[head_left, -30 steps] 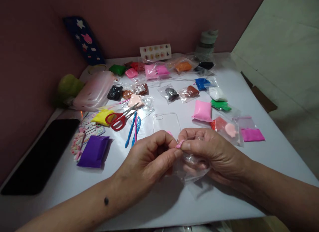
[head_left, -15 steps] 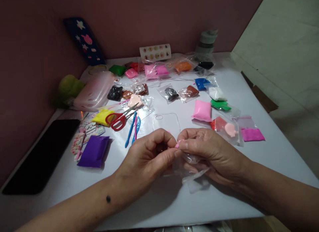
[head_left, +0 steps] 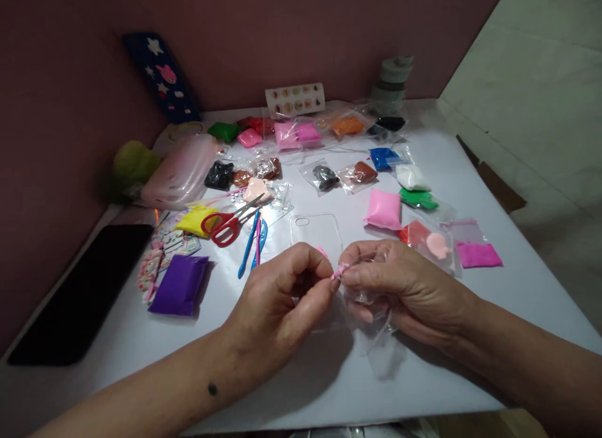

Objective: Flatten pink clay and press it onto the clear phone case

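Between the fingertips of both hands is a small bit of pink clay (head_left: pixel 339 272). My left hand (head_left: pixel 286 300) pinches it from the left with thumb and forefinger. My right hand (head_left: pixel 404 287) grips its other side and also holds a crumpled clear plastic bag (head_left: pixel 379 328), which hangs below the fingers. Just beyond the hands lies a transparent phone case (head_left: pixel 316 224), flat on the table and partly covered by my left hand. A pink lump (head_left: pixel 322 252) shows on the case behind my left knuckles.
Red-handled scissors (head_left: pixel 228 228), blue and pink modelling tools (head_left: pixel 251 243) and a purple packet (head_left: pixel 179 285) lie left. A black phone (head_left: pixel 82 293) rests at the left edge. A pink packet (head_left: pixel 383 209) and several clay bags stand right and behind. A bottle (head_left: pixel 392 83) stands at the back.
My fingertips have drawn slightly apart, showing more of the pink clay between them. The plastic bag hangs lower and has shifted under my right hand. The whole view has moved slightly.
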`<state>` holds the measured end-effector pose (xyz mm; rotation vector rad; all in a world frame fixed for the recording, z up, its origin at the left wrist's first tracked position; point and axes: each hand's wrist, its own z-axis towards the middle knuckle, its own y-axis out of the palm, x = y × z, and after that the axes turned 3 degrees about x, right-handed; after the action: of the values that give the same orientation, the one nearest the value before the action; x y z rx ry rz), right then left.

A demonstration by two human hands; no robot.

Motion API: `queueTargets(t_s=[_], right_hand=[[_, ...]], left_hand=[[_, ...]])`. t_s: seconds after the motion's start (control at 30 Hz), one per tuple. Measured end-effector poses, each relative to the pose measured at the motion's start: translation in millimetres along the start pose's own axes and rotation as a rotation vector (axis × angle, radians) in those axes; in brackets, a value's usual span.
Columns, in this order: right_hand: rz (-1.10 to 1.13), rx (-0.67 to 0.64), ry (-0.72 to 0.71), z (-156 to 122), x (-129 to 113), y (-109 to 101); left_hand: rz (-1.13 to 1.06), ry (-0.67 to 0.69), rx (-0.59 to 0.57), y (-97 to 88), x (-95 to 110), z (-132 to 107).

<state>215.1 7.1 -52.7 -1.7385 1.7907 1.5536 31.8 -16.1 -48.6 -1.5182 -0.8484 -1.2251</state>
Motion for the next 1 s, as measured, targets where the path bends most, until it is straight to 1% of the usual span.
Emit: queueTargets(t_s=[0.17, 0.33, 0.47, 0.53, 0.63, 0.77, 0.87, 1.0], right_hand=[[0.107, -0.053, 0.031, -0.9, 0.5, 0.9], [0.095, -0.009, 0.02, -1.4, 0.2, 3.8], [0.096, -0.008, 0.012, -0.9, 0.3, 6.0], [0.109, -0.012, 0.025, -1.1, -0.1, 7.0], [0.115, -0.025, 0.033, -1.7, -0.7, 7.9], [0.105, -0.046, 0.05, -2.3, -0.9, 7.0], [0.135, -0.046, 0.099, -2.3, -0.7, 6.3], [0.215, -0.059, 0.182, -1.5, -1.7, 9.1]], left_hand=[[-0.019, -0.008, 0.016, -0.6, 2.0, 1.2], [0.014, 0.009, 0.018, -0.8, 0.3, 1.4], [0.024, 0.042, 0.082, -0.3, -0.1, 0.7], [0.046, 0.085, 0.105, 0.0, 0.9, 0.1], [0.096, 0.162, 0.11, 0.4, 2.0, -1.4], [0.206, 0.341, 0.097, -2.0, 2.3, -2.6], [0.333, 0.466, 0.078, -5.9, 3.3, -1.4], [0.491, 0.558, 0.118, -9.1, 3.5, 1.2]])
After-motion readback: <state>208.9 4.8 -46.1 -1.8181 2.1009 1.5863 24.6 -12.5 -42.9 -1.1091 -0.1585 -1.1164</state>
